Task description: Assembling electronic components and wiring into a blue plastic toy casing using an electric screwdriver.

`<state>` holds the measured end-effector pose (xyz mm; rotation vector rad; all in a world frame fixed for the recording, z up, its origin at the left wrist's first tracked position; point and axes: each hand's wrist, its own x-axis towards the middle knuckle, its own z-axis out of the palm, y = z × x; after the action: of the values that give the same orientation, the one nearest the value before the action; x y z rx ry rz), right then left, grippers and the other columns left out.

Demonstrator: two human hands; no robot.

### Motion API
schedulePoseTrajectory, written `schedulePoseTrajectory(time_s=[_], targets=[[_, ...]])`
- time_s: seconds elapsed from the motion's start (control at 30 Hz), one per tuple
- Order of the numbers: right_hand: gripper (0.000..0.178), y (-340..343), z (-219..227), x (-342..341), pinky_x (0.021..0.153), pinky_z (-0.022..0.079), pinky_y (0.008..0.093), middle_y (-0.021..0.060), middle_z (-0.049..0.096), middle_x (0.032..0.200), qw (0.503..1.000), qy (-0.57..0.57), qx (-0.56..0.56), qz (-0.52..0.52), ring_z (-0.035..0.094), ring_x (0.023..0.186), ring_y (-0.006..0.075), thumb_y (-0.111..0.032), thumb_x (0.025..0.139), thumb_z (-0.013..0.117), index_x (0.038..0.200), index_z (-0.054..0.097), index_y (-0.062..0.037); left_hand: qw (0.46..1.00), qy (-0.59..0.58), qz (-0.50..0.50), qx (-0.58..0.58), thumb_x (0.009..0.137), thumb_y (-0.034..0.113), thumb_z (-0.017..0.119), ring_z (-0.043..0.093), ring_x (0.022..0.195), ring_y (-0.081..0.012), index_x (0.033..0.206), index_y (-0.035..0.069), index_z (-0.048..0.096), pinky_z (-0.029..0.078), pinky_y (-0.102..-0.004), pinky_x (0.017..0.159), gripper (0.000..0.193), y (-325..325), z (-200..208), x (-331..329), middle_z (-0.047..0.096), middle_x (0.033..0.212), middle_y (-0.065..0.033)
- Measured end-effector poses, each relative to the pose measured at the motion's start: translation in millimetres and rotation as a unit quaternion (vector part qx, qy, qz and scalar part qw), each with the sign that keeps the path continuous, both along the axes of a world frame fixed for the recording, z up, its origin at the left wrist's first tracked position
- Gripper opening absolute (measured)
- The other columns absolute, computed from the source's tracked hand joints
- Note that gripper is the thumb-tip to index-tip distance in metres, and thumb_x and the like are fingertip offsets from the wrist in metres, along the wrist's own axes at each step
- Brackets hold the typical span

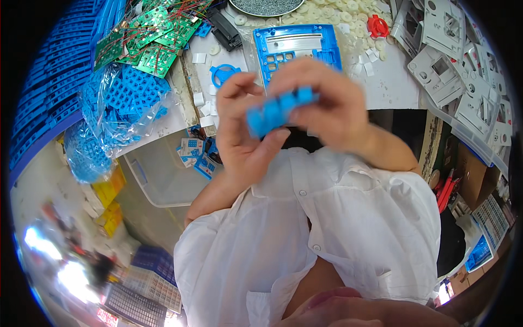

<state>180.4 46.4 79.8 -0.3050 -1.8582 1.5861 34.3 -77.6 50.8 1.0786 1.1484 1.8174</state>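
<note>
Two hands hold a slanting blue piece above the near edge of a cluttered table

Head view, looking down past a white shirt (305, 207). In front of the person's chest, a small, knobbly blue piece (280, 111) is held up in the air between the two hands. Its long axis slopes: one end is low and toward the person's left, the other higher and toward the right, slightly farther from the body. A row of blocky bumps runs along its length. Blur hides finer detail, so which face is its front cannot be told.

The left hand (239, 128) is clamped on the lower end, its thumb on the near side and its fingers curled round the far side. The right hand (327, 103) pinches the upper end, with the fingers arched over it and the thumb beneath. Each hand is closed only as far as the piece's thickness allows; the exact contact of the right fingertips is blurred.

Just beyond the hands, a blue case (305, 43) with a silver strip lies on the table (400, 82), partly hidden by the right hand. A blue ring (224, 74) lies near the left fingers. Farther left are green circuit boards (163, 41) and a clear bag (128, 98) of blue parts; a red ring (377, 26) lies to the far right of the case.
</note>
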Motion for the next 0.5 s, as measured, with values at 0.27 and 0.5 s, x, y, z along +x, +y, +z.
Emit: schedulePoseTrajectory(time_s=[0.27,0.5], targets=[[0.03,74,-1,-7,0.07,0.056,0.0284,0.0091,0.076,0.104,0.925,-0.354,0.118,0.067,0.072,0.088,0.0148,-0.009,0.089,0.074,0.119,0.073,-0.0047,0.98,0.162,0.055,-0.103,0.085,-0.011,0.065,0.058,0.115,-0.0212,0.127,-0.001,0.058,0.049,-0.0369,0.098,0.044,-5,-21,-50,0.059,0.131,-0.0126],[0.032,76,-3,-27,0.076,0.057,0.0385,0.0153,0.075,0.1,0.87,-0.457,0.145,0.11,0.073,0.086,0.0271,-0.012,0.087,0.073,0.118,0.072,-0.0041,0.907,0.417,0.017,-0.053,0.08,-0.008,0.07,0.064,0.095,-0.0265,0.103,0.003,0.072,0.05,-0.034,0.087,0.026,12,-16,-39,0.067,0.105,-0.0123]])
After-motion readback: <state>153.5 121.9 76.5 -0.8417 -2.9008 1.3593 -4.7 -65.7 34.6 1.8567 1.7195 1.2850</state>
